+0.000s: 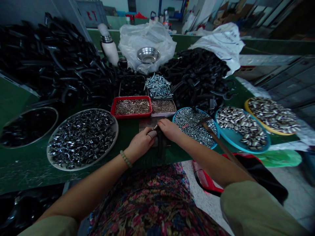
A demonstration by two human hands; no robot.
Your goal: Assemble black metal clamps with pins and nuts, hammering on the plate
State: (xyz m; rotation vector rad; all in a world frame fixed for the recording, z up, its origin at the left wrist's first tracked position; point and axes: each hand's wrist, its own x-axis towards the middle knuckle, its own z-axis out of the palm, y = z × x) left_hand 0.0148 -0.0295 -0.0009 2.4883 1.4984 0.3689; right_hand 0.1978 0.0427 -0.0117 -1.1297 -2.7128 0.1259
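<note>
My left hand point(142, 143), with a ring and a bead bracelet, is closed at the middle of the green bench. Between its fingertips and those of my right hand point(170, 129) is a small shiny metal piece point(155, 127). My right hand is closed too, its fingers bent over the far end of that piece. Just below them a black curved plastic part point(160, 147) lies over a flat metal plate point(145, 123); the fingers hide its upper end. Whether the metal piece sits in the black part I cannot tell.
Beyond my hands stand a red tray point(112, 109) of small pins and a pile of screws point(158, 86). Metal rings fill a round tray point(117, 131) at left. A hammer point(209, 129) lies across a blue tray point(217, 132) at right. Black parts point(204, 73) are heaped behind.
</note>
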